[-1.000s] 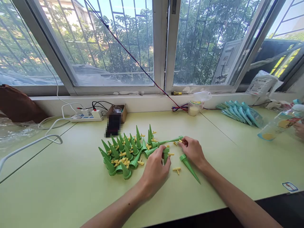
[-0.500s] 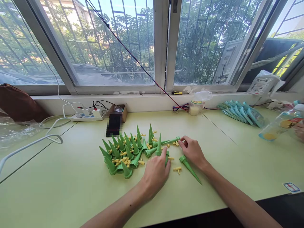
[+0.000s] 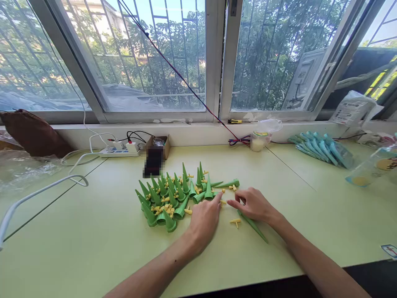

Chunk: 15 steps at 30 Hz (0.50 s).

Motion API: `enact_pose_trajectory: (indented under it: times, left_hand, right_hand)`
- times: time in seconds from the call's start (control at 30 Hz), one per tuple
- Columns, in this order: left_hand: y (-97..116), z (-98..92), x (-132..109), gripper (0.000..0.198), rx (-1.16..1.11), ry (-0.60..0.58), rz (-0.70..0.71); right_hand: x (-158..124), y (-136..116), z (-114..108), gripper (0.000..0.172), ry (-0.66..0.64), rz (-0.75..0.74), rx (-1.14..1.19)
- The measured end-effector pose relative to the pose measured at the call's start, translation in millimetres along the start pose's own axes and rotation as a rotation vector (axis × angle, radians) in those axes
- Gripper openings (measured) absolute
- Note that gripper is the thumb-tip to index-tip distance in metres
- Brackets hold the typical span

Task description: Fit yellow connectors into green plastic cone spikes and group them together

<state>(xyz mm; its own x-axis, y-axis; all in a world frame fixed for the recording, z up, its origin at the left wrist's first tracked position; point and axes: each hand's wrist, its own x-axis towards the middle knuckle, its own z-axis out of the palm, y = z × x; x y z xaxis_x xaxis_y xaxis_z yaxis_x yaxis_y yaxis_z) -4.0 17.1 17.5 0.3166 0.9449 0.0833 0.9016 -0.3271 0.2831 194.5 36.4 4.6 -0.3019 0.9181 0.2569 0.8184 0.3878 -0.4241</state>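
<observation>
from afar i can't tell whether my left hand (image 3: 204, 221) or right hand (image 3: 256, 204) pinches anything beside green spikes (image 3: 170, 222) amid the bench (image 3: 93, 244), a jar (image 3: 259, 135) of pale stuff (image 3: 257, 145) at its far edge.

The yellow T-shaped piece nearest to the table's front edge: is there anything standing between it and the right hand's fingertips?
Nothing visible: only bare tabletop separates the right hand's fingertips from the yellow T-shaped piece. The green spike, partly covered by the hand, lies to the piece's right, outside that path.
</observation>
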Motion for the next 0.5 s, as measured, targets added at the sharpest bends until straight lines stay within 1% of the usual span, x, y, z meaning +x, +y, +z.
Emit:
enact_pose_trajectory:
  times: [0.1,0.27,0.4,0.5]
  left_hand:
    - [2.1,-3.8,0.7,0.044,0.034,-0.030,-0.005]
    - [-1.1,-0.8,0.5,0.042,-0.003,0.005,0.029]
    - [-3.3,2.8,-0.6,0.034,-0.145,0.111,0.075]
    - [-1.2,3.2,-1.4,0.033,-0.348,0.169,0.139]
  right_hand:
    - [-2.5,0.5,-2.3,0.041,-0.069,-0.058,-0.001]
    - [-3.0,1.5,-2.2,0.031,-0.063,-0.093,0.024]
    - [-0.9,4.7,-1.4,0.031,0.029,-0.048,0.118]
    - [0.7,2.6,-0.8,0.034,0.132,0.003,0.284]
